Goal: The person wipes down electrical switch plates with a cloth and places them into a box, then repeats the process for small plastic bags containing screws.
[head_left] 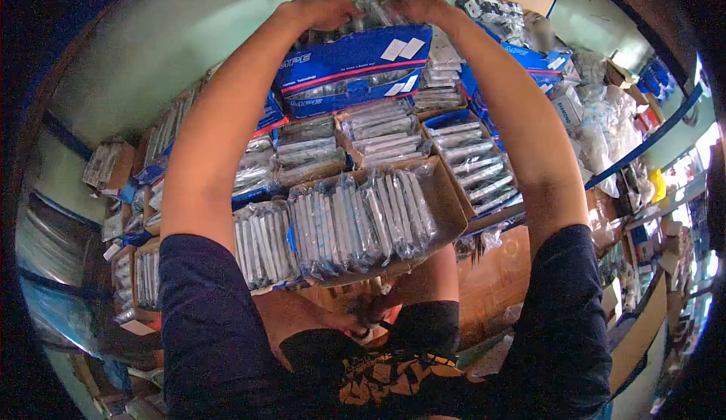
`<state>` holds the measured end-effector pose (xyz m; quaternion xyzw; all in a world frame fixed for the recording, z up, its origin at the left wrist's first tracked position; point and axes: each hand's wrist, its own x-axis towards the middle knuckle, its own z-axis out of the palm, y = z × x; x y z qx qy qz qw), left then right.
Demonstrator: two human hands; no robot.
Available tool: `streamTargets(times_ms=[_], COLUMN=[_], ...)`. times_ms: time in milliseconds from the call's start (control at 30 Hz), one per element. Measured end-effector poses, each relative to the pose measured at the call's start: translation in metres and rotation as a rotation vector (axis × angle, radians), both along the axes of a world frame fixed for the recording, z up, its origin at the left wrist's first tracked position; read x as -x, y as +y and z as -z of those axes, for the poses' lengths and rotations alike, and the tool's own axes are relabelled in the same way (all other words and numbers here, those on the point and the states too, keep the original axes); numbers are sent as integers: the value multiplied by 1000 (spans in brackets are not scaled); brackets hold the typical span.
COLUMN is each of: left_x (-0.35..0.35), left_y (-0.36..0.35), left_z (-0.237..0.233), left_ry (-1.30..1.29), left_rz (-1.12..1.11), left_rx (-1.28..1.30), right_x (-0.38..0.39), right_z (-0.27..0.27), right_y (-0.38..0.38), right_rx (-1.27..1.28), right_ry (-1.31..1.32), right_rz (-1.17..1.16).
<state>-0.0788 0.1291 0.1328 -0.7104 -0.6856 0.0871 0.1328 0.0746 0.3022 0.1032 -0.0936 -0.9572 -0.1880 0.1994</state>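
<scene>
Both my arms stretch forward to the back of the stacked boxes. My left hand (325, 9) is closed, its fingers curled down at the clear plastic-wrapped packets (370, 15) in the top of a blue cardboard box (340, 60). At the right end of the same packets, my right hand (420, 2) is closed too, fingers bent downward with the tips mostly hidden. The blue box has a red stripe and white labels on its front. It rests on another blue box (318, 106) that holds similar packets.
Closer to me, an open brown carton (448, 212) holds a row of upright plastic-wrapped flat packs (363, 219). More filled boxes (469, 159) stand to its right and behind. Clear plastic bags (605, 117) pile up at the right. Below lies a brown floor (495, 269).
</scene>
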Motion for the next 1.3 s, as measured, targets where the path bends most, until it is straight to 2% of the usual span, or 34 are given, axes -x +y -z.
streamTargets(times_ms=[33,67,100,133,167,200,267,300,367,433,500,633,700,767,833,900,933,1000,1033,1067,1100,1133,1167,1200,1267,1300], left_x=[7,14,15,13,10,4,-14,-16,-16,-3,9,5,-5,-14,-16,-13,-9,-7,-8,-7,-6,-4,-2,0,3,-6], left_y=[1,3,4,6,8,4,-9,-6,-2,11,20,18,15,13,14,15,16,14,10,6,4,4,1,-7,-32,-55], left_z=[5,10,11,13,15,11,0,2,6,20,28,27,21,14,19,22,21,20,21,20,22,25,27,25,10,5], left_ry=[85,170,171,94,14,12,54,51,75,66,54,94,108,59,57,54,100,145,78,11,8,27,44,37,-103,-176], left_rz=[95,186,185,241,298,300,217,216,-40,7,48,58,30,-34,-30,-18,56,133,172,211,214,234,252,254,364,271], left_rx=[-104,-208,-210,-304,-398,-401,-155,-155,-45,-79,-116,-164,-175,-69,-99,-123,-114,-107,-142,-177,-180,-363,-545,-547,-815,-832], right_x=[-3,-5,-4,-9,-17,-20,-13,-10,-6,-1,2,-4,1,-4,-3,-1,-5,-16,-20,-23,-37,-54,-77,-100,-146,-169], right_z=[1,3,2,-5,-14,-21,-9,-4,1,9,17,2,7,-6,-12,-19,-30,-53,-58,-51,-55,-58,-49,-38,-15,3], right_y=[7,13,15,-2,-19,-32,-31,-30,-27,-14,-12,-21,-20,-46,-52,-38,-43,-58,-64,-41,-48,-61,-64,-72,-136,-160], right_rx=[-1,73,146,147,163,175,191,206,194,180,104,187,259,299,348,264,170,217,265,174,152,126,132,141,202,285], right_ry=[-2,33,71,71,-45,-162,-108,-54,-18,24,197,58,78,130,173,302,297,287,280,395,408,419,543,665,926,941], right_rz=[2,112,222,223,250,277,312,340,323,308,268,299,473,504,530,395,446,501,555,435,459,482,408,334,203,192])
